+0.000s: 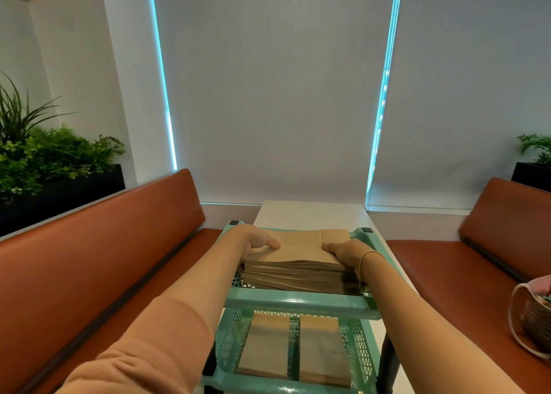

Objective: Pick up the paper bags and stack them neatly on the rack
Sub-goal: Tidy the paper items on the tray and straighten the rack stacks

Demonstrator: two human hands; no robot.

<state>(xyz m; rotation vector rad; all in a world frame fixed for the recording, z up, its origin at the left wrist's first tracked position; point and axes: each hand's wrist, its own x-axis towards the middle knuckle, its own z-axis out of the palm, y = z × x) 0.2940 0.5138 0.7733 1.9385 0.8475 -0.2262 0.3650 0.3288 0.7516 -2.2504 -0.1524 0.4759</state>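
Both hands clasp a thick stack of paper bags (pixel 298 270) on the top shelf of the green rack (pixel 301 302): left hand (pixel 256 240) curled over its left edge, right hand (pixel 346 252) over its right.

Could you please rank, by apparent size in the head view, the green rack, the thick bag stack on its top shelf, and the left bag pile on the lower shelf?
1. green rack
2. thick bag stack
3. left bag pile, though it is nearer the camera, so that ranking is unsure.

Orange benches (pixel 98 232), grey blinds (pixel 277 89)
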